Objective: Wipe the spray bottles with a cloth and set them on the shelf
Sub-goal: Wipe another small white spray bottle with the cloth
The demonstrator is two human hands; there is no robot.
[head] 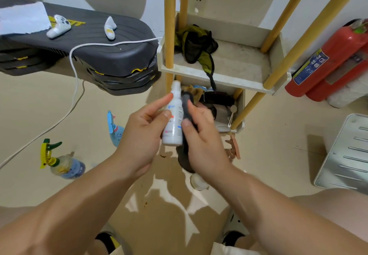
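Observation:
My left hand (pixel 144 127) holds a small white spray bottle (pixel 173 115) upright in front of the shelf, thumb on its label and index finger stretched along its side. My right hand (pixel 201 133) grips a dark grey cloth (pixel 186 105) and presses it against the bottle's right side; the cloth hangs down below the hand. On the floor to the left lie a blue spray bottle (pixel 115 128) and a clear bottle with a yellow-green trigger (pixel 63 164). A pink-triggered bottle (pixel 233 148) shows partly behind my right hand. The white shelf with yellow poles (pixel 225 75) stands just beyond.
The upper shelf tray holds a crumpled green-black garment (pixel 199 45); the lower tray is crowded with small items. Stacked black step boards (pixel 83 55) with a white cable (pixel 73 87) sit at left. Red fire extinguishers (pixel 330 63) stand at right, a metal panel (pixel 346 155) beside them.

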